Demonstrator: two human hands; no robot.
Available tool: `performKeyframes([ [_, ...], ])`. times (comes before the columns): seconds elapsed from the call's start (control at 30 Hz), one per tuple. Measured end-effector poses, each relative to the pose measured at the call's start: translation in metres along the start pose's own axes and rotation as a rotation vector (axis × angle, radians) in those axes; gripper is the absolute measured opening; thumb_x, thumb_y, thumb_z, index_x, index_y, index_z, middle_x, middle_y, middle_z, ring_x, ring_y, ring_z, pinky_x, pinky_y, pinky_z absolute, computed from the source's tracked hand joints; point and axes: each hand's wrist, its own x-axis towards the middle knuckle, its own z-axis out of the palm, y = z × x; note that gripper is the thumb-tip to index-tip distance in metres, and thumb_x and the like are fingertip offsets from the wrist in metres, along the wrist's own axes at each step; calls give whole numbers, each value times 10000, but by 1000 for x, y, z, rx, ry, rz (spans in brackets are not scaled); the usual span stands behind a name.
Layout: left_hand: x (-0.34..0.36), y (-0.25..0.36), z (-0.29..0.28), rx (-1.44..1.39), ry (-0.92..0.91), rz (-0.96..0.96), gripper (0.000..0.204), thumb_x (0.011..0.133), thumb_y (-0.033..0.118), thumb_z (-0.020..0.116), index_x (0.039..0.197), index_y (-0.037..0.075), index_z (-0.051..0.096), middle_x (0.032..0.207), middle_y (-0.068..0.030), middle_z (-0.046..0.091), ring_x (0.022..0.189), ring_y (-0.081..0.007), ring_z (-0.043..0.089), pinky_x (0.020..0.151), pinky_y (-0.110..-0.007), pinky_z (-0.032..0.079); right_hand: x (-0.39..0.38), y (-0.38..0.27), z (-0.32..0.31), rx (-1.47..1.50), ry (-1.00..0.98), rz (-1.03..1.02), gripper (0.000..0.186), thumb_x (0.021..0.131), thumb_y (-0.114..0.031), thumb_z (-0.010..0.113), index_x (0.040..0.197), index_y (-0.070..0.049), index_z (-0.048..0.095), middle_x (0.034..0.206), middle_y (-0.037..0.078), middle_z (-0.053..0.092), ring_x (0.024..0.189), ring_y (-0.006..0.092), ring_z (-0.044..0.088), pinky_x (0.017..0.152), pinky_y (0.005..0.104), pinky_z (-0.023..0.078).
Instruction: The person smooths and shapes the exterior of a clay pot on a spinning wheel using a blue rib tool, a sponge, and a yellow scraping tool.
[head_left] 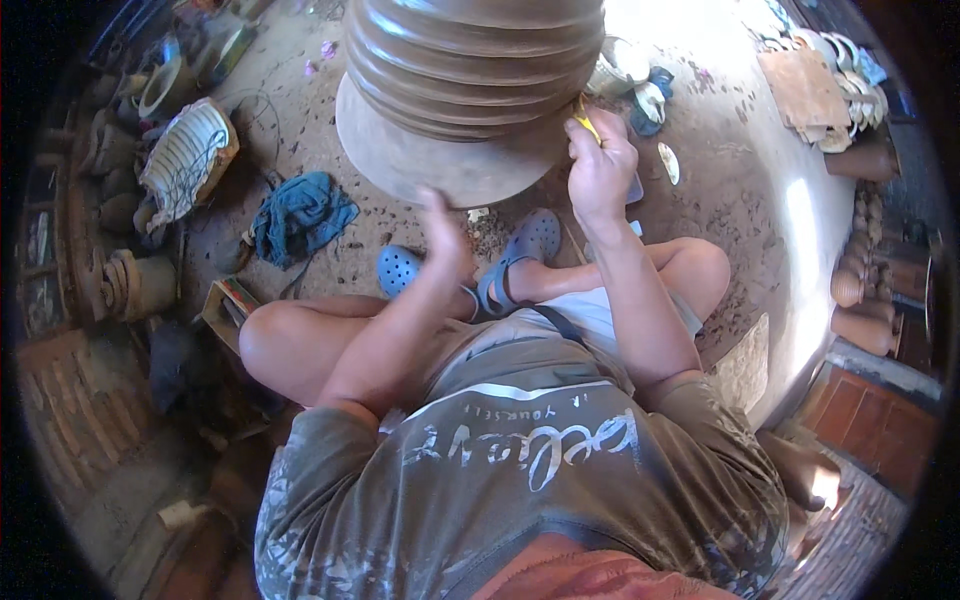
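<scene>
A large, wet-looking brown clay pot [470, 75] with wide horizontal ridges stands upright on a round potter's wheel [420, 165]. My right hand [605, 165] is closed round a small yellow tool [588, 124], its tip at the pot's lower right side. What kind of tip it has is too small to make out. My left hand [447, 240] is at the wheel's near edge, one finger stretched up against the rim; its other fingers are mostly hidden. The pot's top lies outside the picture.
A crumpled blue cloth [303, 215] and a ribbed, pale broken piece [190, 155] lie on the floor to the left. A white bucket [618, 66] stands behind the pot on the right. Several clay pots [862, 290] line the right wall. My blue clogs [535, 235] are below the wheel.
</scene>
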Motion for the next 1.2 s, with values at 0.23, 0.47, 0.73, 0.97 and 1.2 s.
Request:
performKeyframes([
  [0.23,27,34,-15,216,280,292,807,1049,634,328,1578,32,239,1573,-150,406,1425,-291,422,1153,-467,379,-2,-2,10,-117,54,-206,272,893,-60,692,1133,66,715,1065,134,674,921,188,651,832,300,500],
  [0.47,16,35,-13,246,259,234,612,1067,523,427,1458,58,357,1465,-149,464,1335,-323,500,1025,-526,483,-19,-13,17,66,25,-151,272,877,-28,722,1136,55,723,1047,143,679,933,223,673,834,315,525],
  [0.73,63,71,-67,607,304,650,599,1076,270,493,1523,15,187,1520,-225,399,1338,-315,485,1145,-439,383,15,91,-40,110,192,236,218,858,-102,735,1036,24,743,903,65,676,799,154,646,680,296,511],
  [0.97,33,13,-16,667,250,582,669,1094,377,422,1524,-22,101,1589,-241,276,1419,-295,374,1191,-414,299,-36,215,-6,548,-74,1024,138,894,-76,664,799,23,672,797,112,658,670,221,627,618,367,508],
  [1.2,8,5,-23,751,282,505,789,1090,474,394,1556,-39,18,1621,-212,237,1436,-283,343,1195,-395,277,-13,121,-42,1011,-185,1071,31,903,-65,665,920,-45,682,944,78,646,890,184,602,691,293,495],
])
